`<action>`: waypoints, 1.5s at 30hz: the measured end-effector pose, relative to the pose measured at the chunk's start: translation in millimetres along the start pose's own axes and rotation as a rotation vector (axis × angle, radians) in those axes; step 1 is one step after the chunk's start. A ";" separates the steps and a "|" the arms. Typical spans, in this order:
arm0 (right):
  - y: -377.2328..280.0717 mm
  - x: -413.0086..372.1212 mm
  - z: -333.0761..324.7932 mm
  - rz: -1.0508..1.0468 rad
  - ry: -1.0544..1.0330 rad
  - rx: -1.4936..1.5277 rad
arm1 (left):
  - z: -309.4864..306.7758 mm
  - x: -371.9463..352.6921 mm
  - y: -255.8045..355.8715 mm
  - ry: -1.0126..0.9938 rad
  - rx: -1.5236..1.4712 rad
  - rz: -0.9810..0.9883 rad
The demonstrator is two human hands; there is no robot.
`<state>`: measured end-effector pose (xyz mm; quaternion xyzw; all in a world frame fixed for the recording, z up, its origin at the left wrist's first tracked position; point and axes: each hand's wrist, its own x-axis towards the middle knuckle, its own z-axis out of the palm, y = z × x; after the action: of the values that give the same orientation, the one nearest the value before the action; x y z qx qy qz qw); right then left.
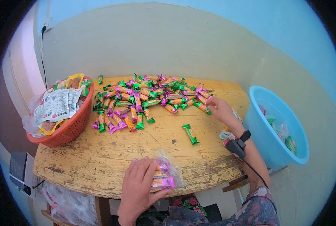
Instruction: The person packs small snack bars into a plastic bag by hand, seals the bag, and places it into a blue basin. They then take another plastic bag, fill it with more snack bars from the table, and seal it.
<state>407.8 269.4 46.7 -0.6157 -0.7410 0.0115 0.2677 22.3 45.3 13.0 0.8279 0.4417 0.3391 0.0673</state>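
My left hand [138, 184] is at the table's front edge, its fingers curled over a clear plastic bag [178, 176]. Several purple-wrapped snack bars [162, 183] lie inside the bag, side by side. Over at the right end of a heap of small wrapped snack bars [138, 96], my right hand [224, 113] has its fingertips closed at the end of a green-wrapped snack bar [202, 108]. Another green-wrapped bar [191, 134] lies alone on the wood between my hands. The heap mixes green and purple wrappers around orange middles.
A red basket [68, 132] full of packaged snacks stands at the left of the worn wooden table [100, 162]. On the right is a light blue tub [275, 150] with filled bags inside. Plastic bags [70, 205] hang below the table. A cable runs from my right wrist device [237, 145].
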 end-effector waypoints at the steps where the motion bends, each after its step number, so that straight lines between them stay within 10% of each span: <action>1: 2.0 6.3 2.0 0.041 -0.017 -0.100 | -0.2 0.0 -0.6 0.003 -0.015 0.003; 27: 4.9 -35.2 6.1 -0.028 -0.016 -0.326 | -10.3 2.3 -7.4 -0.173 -0.051 0.090; 45: -117.2 -209.5 -24.7 -0.036 0.033 0.553 | -16.4 23.2 41.2 -0.126 0.182 0.046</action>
<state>332.4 40.9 28.3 -0.5059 -0.7162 0.1985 0.4378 49.1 35.5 54.0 0.8602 0.4464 0.2464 0.0116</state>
